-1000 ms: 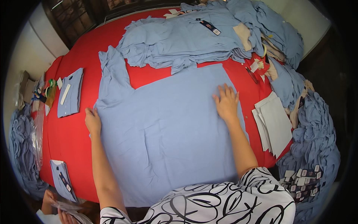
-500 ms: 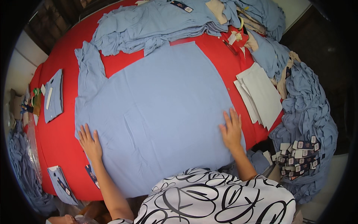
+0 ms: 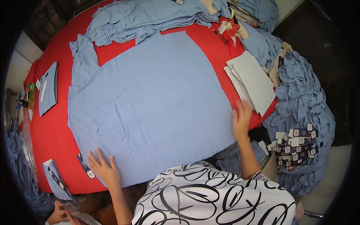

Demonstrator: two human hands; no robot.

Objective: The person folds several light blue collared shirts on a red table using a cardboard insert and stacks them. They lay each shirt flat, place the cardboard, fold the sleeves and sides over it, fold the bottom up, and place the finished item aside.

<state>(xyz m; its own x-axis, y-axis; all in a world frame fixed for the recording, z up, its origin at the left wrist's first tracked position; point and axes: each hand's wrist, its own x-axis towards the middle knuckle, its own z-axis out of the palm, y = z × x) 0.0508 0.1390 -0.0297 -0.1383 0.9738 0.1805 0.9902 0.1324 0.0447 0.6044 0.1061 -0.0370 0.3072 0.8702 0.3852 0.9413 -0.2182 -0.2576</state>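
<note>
A light blue garment [image 3: 153, 93] lies spread over the red-covered table, one sleeve stretched toward the far left. My left hand [image 3: 105, 170] rests open on its near left part, fingers spread, with small creases in the cloth around it. A dark hang tag [image 3: 86, 166] lies just left of those fingers. At the garment's right edge is my right hand [image 3: 242, 119], open and holding nothing, slightly blurred. Its fingertips reach the near corner of a stack of white sheets [image 3: 257, 84]; whether they touch it I cannot tell.
More blue garments [image 3: 150, 18] are piled along the far side, near scissors [image 3: 220, 36]. A heap of blue clothes [image 3: 303, 90] with several tags [image 3: 296, 148] stands right. Folded garments [image 3: 48, 88] lie left on red cloth [image 3: 67, 150]. Another person's hand [image 3: 58, 213] shows lower left.
My left hand has slid nearer along the garment's left side. My right hand has moved right, off the garment toward the white sheets. The whole view has shifted slightly.
</note>
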